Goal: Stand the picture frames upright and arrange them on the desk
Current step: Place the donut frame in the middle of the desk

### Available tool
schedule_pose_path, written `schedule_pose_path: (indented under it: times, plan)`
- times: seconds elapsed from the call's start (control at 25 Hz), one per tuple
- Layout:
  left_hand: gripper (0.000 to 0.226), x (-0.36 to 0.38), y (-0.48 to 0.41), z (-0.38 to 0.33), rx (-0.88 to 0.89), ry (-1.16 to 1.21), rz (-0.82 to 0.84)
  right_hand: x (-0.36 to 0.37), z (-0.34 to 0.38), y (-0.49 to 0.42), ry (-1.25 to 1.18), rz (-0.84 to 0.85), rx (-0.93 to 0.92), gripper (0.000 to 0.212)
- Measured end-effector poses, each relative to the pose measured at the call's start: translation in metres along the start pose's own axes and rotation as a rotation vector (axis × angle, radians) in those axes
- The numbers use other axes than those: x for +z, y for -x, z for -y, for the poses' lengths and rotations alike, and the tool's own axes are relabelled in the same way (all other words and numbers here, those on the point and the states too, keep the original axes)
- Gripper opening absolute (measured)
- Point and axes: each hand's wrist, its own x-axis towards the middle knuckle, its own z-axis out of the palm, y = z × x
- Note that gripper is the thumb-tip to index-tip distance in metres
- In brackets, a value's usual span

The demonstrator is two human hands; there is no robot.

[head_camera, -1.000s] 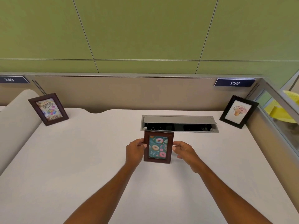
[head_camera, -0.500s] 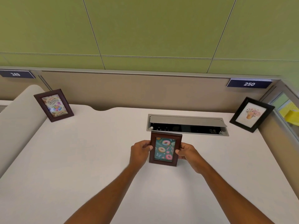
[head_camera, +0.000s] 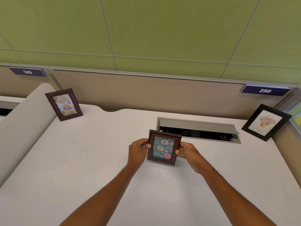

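While both hands clamp the donut frame (head_camera: 164, 147) by its side rails, the chief risk is judged to be a topple on release: whether a rear stand is folded out cannot be seen, and if it is not braced the frame would likely fall flat once the grip loosens. A second hazard is the open cable trough (head_camera: 197, 130) just behind it; pushing the frame backward could drop its support over that lip. The left hand (head_camera: 138, 150) is curled closed on the left rail, thumb on the front face, fingers wrapped behind. The right hand (head_camera: 187, 151) mirrors it on the right rail, thumb on the front edge. Both forearms reach forward from the near edge, converging on the frame, wrists roughly level. The frame stands nearly upright at the middle of the white desk (head_camera: 91, 160), its lower edge at or touching the surface. Farther out, the birthday frame (head_camera: 63, 104) stands at the back left and the black frame (head_camera: 266, 124) leans at the back right, both well apart from the hands.
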Motion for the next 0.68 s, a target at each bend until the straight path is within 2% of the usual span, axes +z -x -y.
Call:
schedule_pose_path:
  times: [0.32,0.68]
  plan:
    - [0.025,-0.059,-0.06,-0.009,0.063,-0.047,-0.11,0.053,0.048,-0.055,-0.083,0.072,-0.065,0.056]
    - [0.026,-0.09,-0.147,-0.015,0.074,-0.048,-0.159,0.083,0.102,-0.133,-0.017,0.071,-0.051,0.054]
